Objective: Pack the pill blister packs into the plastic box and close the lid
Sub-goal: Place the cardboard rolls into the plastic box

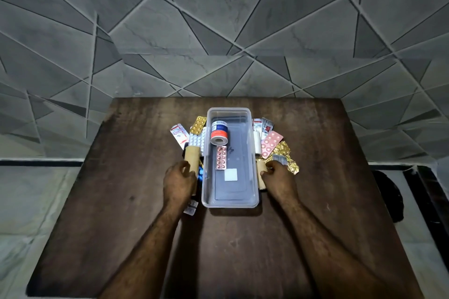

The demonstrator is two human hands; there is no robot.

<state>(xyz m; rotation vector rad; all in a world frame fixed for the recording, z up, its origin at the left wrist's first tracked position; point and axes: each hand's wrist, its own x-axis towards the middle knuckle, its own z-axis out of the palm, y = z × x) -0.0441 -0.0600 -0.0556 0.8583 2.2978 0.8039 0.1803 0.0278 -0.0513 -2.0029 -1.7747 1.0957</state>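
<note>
A clear plastic box (254, 192) stands open in the middle of the wooden table. Inside lie a pink blister pack (221, 158), a roll of tape with an orange label (219, 134) and a small white square (230, 175). Blister packs lie on both sides: gold (198, 124), white (197, 139) and red-and-white (179, 134) on the left; pink (271, 143), crumpled gold foil (283, 153) and more on the right. My left hand (178, 183) grips a tan cardboard roll (191, 153) left of the box. My right hand (279, 177) closes on another tan roll (262, 172) at the box's right wall.
The brown wooden table (230, 250) stands against a grey tiled wall. A blue item (200, 173) and a small silver pack (192, 209) lie partly under my left hand. A dark object (388, 196) sits on the floor to the right. No lid is visible.
</note>
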